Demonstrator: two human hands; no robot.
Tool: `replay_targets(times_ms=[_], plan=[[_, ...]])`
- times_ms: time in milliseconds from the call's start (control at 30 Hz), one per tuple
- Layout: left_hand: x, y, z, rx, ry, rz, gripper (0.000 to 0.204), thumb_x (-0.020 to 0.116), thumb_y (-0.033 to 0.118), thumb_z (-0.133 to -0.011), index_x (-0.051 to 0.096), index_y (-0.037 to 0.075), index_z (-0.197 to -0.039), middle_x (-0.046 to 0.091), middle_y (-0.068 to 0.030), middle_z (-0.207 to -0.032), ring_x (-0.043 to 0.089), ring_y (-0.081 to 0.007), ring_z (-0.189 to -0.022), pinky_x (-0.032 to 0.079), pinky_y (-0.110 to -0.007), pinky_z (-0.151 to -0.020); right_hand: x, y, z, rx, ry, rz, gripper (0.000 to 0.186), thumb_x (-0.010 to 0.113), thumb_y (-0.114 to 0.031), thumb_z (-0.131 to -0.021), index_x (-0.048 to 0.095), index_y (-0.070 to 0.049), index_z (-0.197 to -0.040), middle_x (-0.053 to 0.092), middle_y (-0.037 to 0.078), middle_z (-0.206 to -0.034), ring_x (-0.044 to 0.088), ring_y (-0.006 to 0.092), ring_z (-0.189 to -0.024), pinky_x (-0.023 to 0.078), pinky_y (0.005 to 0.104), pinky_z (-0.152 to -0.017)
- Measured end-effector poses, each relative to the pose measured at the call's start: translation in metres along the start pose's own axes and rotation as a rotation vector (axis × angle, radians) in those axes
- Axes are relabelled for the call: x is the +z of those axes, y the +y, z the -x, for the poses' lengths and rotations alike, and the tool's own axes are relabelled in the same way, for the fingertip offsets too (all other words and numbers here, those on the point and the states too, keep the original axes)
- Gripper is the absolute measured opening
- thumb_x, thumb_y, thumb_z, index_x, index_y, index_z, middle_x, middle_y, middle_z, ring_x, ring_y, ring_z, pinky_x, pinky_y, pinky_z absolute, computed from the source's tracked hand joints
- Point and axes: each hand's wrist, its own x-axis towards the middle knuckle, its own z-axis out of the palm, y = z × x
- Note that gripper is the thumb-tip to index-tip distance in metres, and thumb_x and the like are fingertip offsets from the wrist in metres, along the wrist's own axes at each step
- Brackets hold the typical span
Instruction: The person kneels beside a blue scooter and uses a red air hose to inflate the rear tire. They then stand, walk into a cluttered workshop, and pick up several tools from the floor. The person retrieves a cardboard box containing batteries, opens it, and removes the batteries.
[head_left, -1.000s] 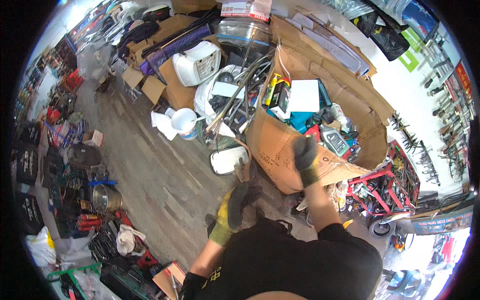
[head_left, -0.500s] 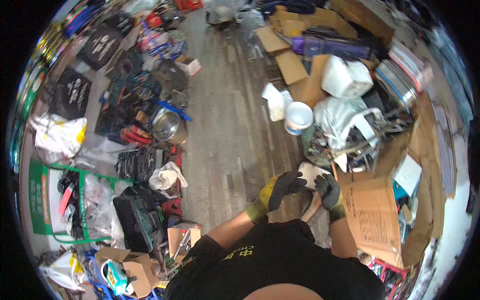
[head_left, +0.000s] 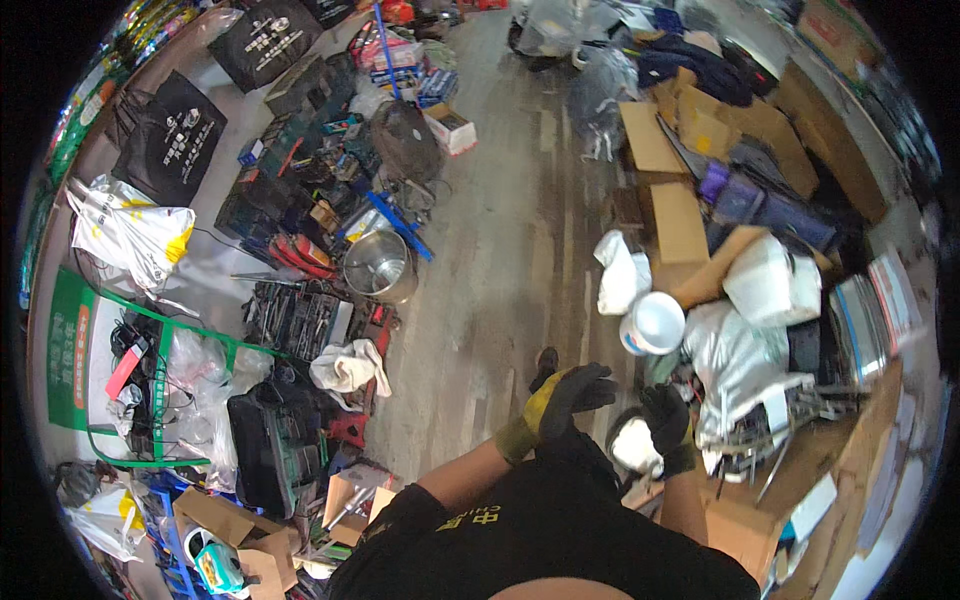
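Observation:
Both my hands wear dark work gloves with yellow backs and cuffs. My left hand (head_left: 570, 400) is held in front of my body, its fingers stretched to the right and nothing in them. My right hand (head_left: 667, 420) is a short way to the right, fingers pointing up and apparently empty. Between the hands and lower down, against the right glove in the picture, shows a white object (head_left: 636, 447) beside a dark curved edge. Its kind is unclear, and I cannot tell whether the right hand touches it. A dark shoe tip (head_left: 546, 362) shows beyond my left hand.
A white bucket (head_left: 653, 323) stands ahead on the right, beside opened cardboard (head_left: 680, 222) and a heap of metal parts (head_left: 775, 425). Along the left lie a metal pot (head_left: 381, 266), a white cloth (head_left: 350, 368), an open tool case (head_left: 268, 440) and black bags (head_left: 172, 138).
The view has turned, so surroundings on both sides sit farther right. The pale object that was at my gloved fingers is no longer between them. My hands have drawn slightly nearer my body.

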Motion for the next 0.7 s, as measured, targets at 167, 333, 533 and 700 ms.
replay_targets(times_ms=[167, 333, 533, 700], plan=[[-0.117, 0.052, -0.097, 0.016, 0.154, 0.248, 0.051, 0.052, 0.025, -0.109, 0.042, 0.000, -0.153, 0.057, -0.0167, -0.148, 0.058, -0.0290, -0.134, 0.046, -0.043, -0.115, 0.096, -0.019, -0.184, 0.034, -0.229, 0.045, 0.036, 0.055, -0.034, -0.106, 0.062, -0.008, -0.130, 0.069, 0.018, -0.130, 0.066, 0.0365, -0.120, 0.055, 0.0482, -0.101], [-0.196, 0.146, -0.189, -0.081, 0.496, 0.203, 0.050, 0.051, 0.030, -0.109, 0.046, 0.000, -0.150, 0.060, -0.0143, -0.144, 0.059, -0.0285, -0.132, 0.045, -0.044, -0.116, 0.280, -0.056, -0.340, -0.048, -0.500, 0.520, 0.040, 0.055, -0.020, -0.106, 0.051, -0.006, -0.143, 0.057, 0.017, -0.146, 0.061, 0.0345, -0.129, 0.048, 0.0473, -0.111], [-0.299, 0.221, -0.303, 0.073, 0.713, 0.310, 0.050, 0.051, 0.040, -0.108, 0.055, 0.004, -0.143, 0.065, -0.0145, -0.135, 0.064, -0.0257, -0.123, 0.049, -0.042, -0.110, 0.500, -0.068, -0.494, 0.258, -0.723, 0.326, 0.044, 0.053, -0.029, -0.108, 0.053, -0.004, -0.144, 0.062, 0.016, -0.140, 0.061, 0.0304, -0.129, 0.048, 0.0443, -0.109], [-0.425, 0.255, -0.401, 0.108, 0.736, 0.478, 0.053, 0.053, 0.045, -0.105, 0.059, 0.005, -0.140, 0.070, -0.0147, -0.128, 0.067, -0.0280, -0.118, 0.050, -0.044, -0.108, 0.585, -0.074, -0.630, 0.253, -0.714, 0.342, 0.045, 0.051, -0.032, -0.108, 0.054, -0.004, -0.144, 0.062, 0.016, -0.141, 0.060, 0.0305, -0.131, 0.047, 0.0448, -0.110]])
